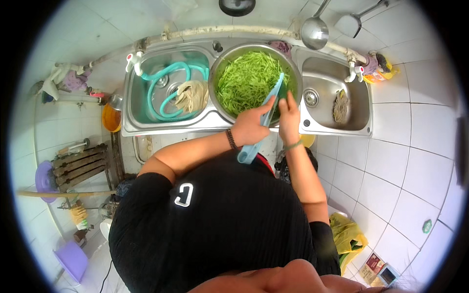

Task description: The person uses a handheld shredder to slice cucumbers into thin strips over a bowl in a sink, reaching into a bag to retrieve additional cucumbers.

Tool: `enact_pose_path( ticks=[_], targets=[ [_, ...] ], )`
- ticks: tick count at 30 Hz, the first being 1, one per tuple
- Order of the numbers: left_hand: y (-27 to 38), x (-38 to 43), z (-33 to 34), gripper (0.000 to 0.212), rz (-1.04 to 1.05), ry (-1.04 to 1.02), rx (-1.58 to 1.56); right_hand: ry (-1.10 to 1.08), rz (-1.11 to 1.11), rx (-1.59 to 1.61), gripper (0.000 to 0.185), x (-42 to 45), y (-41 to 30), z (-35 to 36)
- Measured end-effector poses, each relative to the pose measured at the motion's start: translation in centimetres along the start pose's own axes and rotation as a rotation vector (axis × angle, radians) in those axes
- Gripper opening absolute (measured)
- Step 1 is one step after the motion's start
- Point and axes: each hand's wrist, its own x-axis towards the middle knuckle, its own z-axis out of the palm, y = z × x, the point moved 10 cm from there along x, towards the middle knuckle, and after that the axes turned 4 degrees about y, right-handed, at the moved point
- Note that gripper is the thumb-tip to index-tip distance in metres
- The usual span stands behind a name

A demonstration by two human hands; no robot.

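My left hand (251, 126) grips a light-blue plastic grater (274, 96), tilted with its upper end over a large round metal bowl (299, 73). Its lower end comes close to my black shirt. Shredded green vegetable (249, 80) is heaped inside the bowl, which stands between the two sink basins. In my right hand (290, 119) is a dark-green piece of vegetable (282, 91), held against the right side of the grater. My fingers partly hide that piece, so its exact kind is unclear.
A turquoise hose (150, 91) and a beige cloth (192, 97) lie in the left sink basin. The right basin (322, 77) holds a crumpled rag (340, 106). A ladle (314, 33) and a spatula (350, 23) hang behind. Taps (135, 64) sit along the wall pipe.
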Motion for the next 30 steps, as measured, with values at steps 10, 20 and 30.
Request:
enact_pose_path(
  ticks=[10,20,30],
  targets=[
    [0.3,0.5,-0.5,0.08,0.028,-0.001,0.0,0.09,0.014,0.083,0.048,4.5,2.1,-1.3],
    [-3.5,-0.6,-14.8,0.087,-0.07,0.322,-0.407,-0.429,-0.216,-0.804,0.034,11.0,2.7,6.7],
    [-6.1,-1.1,-12.4,0.087,-0.133,0.339,-0.56,-0.552,-0.378,-0.963,0.037,0.8,1.4,2.3]
  ],
)
